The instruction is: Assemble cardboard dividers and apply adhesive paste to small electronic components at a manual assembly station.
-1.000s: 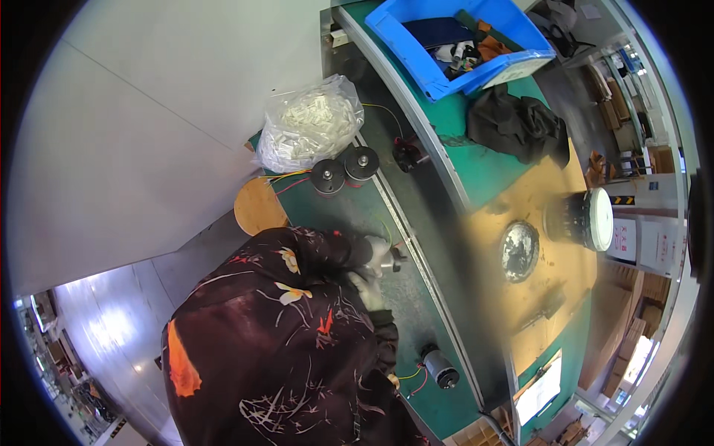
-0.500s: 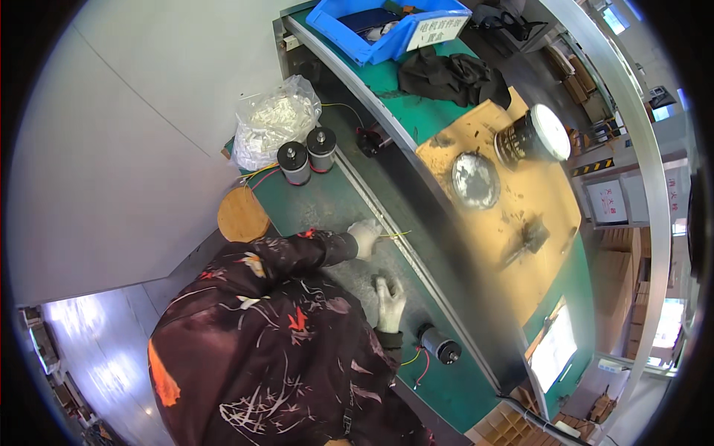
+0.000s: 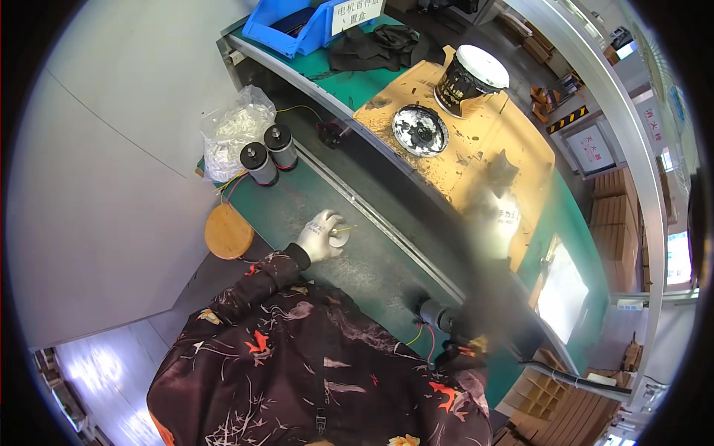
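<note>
My left hand [image 3: 320,236], in a white glove, is closed around a small pale round part [image 3: 340,238] above the green bench. A thin yellow wire shows beside that part; the fingers cover much of it. My right hand [image 3: 497,219], also gloved, reaches across to the stained cardboard sheet [image 3: 532,149]. It is smeared by motion, so its fingers cannot be read. A dark, blurred object [image 3: 502,171] lies right at its far side; whether the hand touches it is unclear. Near my right forearm a cylindrical motor [image 3: 437,316] with red and yellow wires rests on the bench.
Two upright motors [image 3: 281,147] stand beside a clear bag of white pieces [image 3: 242,130]. On the cardboard are a black-smeared bucket [image 3: 457,93] and a round lid [image 3: 420,130]. A blue bin [image 3: 297,37] and black cloth [image 3: 375,48] lie farther back. A metal rail [image 3: 357,201] edges the bench.
My right hand has gone from the bench out to the cardboard on the right. My left hand stays over the bench, now showing the round part. The whole view has shifted.
</note>
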### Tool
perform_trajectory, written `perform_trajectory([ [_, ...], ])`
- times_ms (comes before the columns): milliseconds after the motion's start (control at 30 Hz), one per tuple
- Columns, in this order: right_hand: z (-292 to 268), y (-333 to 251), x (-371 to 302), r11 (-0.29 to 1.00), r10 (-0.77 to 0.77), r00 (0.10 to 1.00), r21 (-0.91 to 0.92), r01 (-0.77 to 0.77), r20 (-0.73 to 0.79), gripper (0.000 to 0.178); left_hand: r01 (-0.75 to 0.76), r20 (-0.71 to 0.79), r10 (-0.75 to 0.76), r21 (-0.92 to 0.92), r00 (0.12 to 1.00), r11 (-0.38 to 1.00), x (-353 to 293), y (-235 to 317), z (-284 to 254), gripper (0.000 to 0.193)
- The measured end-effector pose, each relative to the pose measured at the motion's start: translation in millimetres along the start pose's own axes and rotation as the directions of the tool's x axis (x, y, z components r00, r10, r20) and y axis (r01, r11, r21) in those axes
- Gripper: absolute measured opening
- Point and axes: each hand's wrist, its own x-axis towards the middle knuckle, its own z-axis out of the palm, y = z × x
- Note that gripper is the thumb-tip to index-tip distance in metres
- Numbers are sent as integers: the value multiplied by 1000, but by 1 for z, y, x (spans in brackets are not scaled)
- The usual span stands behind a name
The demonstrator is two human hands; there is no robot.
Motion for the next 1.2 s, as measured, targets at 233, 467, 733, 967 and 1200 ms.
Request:
perform_trajectory([
  [233, 6, 22, 11, 978, -128, 964, 131, 161, -234, 28, 369, -207, -474, -399, 856, 839, -84, -116, 14, 22],
  [467, -23, -44, 73, 320, 365, 930, 944, -83, -42, 17, 229, 325, -841, -942, 432, -246, -208, -224, 48, 24],
  [733, 21, -70, 109, 536, 189, 979, 827, -172, 81, 21, 764, 200, -952, -643, 233, 52, -344, -298, 106, 27],
  [967, 37, -72, 106, 676, 240, 968, 702, -223, 76, 27, 997, 179, -984, 61, 25, 37, -392, -318, 140, 49],
  [1200, 60, -139, 11, 499, 49, 991, 857, -129, 121, 14, 938, 169, -985, -347, 42, -19, -415, -324, 155, 57],
])
